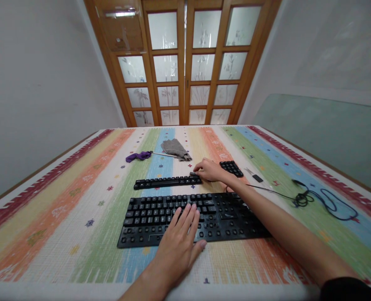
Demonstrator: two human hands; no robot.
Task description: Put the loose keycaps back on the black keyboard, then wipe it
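Note:
A black keyboard [172, 213] lies on the striped cloth. Keycaps cover its upper left rows, while bare switches show along the bottom and on the right side. My left hand [180, 234] rests flat on its middle, fingers stretched out. Beyond the keyboard runs a row of loose black keycaps [163, 182]. At that row's right end, my right hand [209, 169] pinches a dark keycap [193, 173] between its fingertips. A block of loose keycaps [231, 168] sits just right of this hand. My right forearm hides part of the keyboard's right end.
A grey cloth [174, 148] and a purple cloth-like item [138, 156] lie farther back, with a thin rod [164, 154] between them. To the right are a small black-handled tool [257, 178] and a coiled black cable [304, 199]. Wooden glazed doors [181, 62] stand behind the table.

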